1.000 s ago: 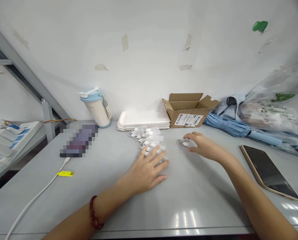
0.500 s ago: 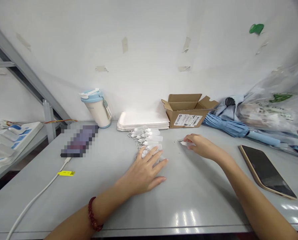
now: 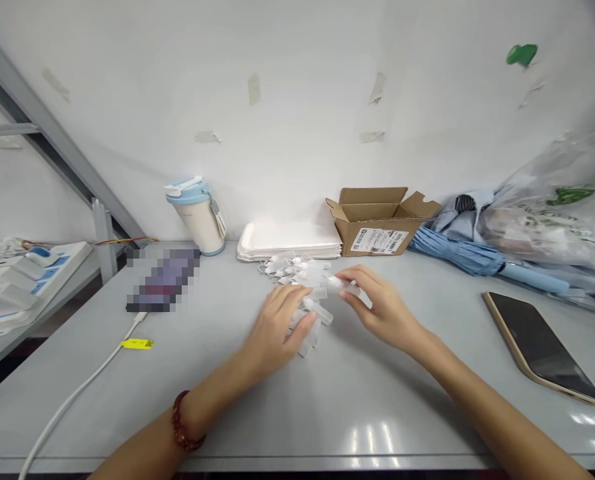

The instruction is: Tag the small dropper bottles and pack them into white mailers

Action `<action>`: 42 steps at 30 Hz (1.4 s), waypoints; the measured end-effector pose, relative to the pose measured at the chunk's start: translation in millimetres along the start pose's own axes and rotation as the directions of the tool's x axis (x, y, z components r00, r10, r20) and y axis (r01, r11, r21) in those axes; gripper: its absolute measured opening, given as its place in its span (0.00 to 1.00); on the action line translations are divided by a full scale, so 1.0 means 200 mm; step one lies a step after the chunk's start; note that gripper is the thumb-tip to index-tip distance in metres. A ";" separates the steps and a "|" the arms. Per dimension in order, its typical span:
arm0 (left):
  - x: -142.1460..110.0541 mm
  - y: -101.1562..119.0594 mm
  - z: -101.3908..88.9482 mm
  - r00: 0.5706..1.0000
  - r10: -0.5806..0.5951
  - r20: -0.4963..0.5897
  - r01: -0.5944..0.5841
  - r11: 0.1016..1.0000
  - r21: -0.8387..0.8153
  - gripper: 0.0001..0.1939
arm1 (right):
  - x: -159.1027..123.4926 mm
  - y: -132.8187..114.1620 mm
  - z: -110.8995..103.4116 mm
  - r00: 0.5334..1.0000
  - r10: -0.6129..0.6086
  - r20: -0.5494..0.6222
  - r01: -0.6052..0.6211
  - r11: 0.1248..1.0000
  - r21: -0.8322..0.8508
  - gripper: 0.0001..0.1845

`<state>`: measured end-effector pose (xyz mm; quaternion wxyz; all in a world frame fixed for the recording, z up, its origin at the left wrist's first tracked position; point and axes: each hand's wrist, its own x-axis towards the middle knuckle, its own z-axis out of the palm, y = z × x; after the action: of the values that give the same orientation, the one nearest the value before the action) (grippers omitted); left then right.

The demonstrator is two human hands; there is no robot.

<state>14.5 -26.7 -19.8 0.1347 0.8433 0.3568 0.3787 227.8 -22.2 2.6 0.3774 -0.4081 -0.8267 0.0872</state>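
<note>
On my feed the right hand (image 3: 387, 308) pinches a translucent piece (image 3: 346, 287) lengthwise toward the pile (image 3: 311, 268) leftward; whether the left hand (image 3: 276, 327), over that pile, grips anything, I can't tell.

The left hand (image 3: 280, 327) curves palm-down; the right hand (image 3: 377, 303) pinches.

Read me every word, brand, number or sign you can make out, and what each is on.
None can be read.
White label on the open brown cardboard box: print too small.
Yellow tag on the white cable: marks too small.
Cream tumbler with blue lid: body and strap lettering too small.
Clear plastic bag: green print, too blurred.
</note>
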 end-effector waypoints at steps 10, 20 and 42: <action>0.02 0.02 -0.03 0.974 -0.224 -0.048 0.213 0.963 -0.167 0.10 | -0.02 -0.05 0.07 0.994 -0.105 0.043 0.110 0.987 -0.114 0.13; 0.02 0.03 -0.05 0.930 -0.360 0.076 0.367 0.904 -0.217 0.13 | -0.02 -0.03 0.07 0.997 -0.079 -0.025 0.072 0.978 -0.195 0.13; 0.04 0.02 -0.05 0.848 -0.488 0.204 0.524 0.720 -0.454 0.16 | -0.03 -0.06 0.11 0.991 -0.136 -0.004 0.132 0.970 -0.202 0.14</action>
<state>12.0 -24.3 -7.8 0.4562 0.6630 0.4595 0.3758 208.5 -31.0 -11.3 0.3467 -0.3881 -0.8535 -0.0262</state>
